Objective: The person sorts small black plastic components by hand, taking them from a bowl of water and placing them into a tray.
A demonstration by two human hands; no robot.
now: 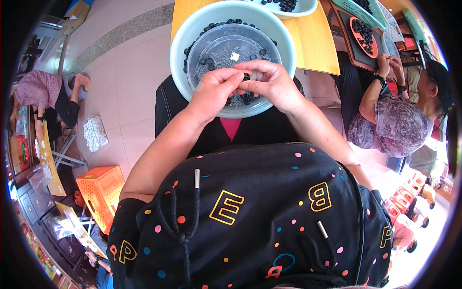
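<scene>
Over a wide pale green basin [175, 45], both hands meet with fingertips together. Between them is a small black round piece [246, 76]. My left hand [214, 91] pinches it from the left with thumb and forefinger, and a light patch shows near the thumb's base. My right hand [274, 86] grips it from the other side, its thumb below and forefinger above. Inside the basin sits a clear shallow bowl [192, 55] with many thin metal pins [219, 58], several black round pieces [207, 60] and a small white piece [235, 56]. My hands hide the bowl's near part.
The basin rests by a yellow wooden table [315, 43]. A second pale green tub [301, 7] with black pieces stands behind. At right, a person [394, 111] sits by a dark table with an orange plate [358, 29]. An orange crate [98, 185] stands at left.
</scene>
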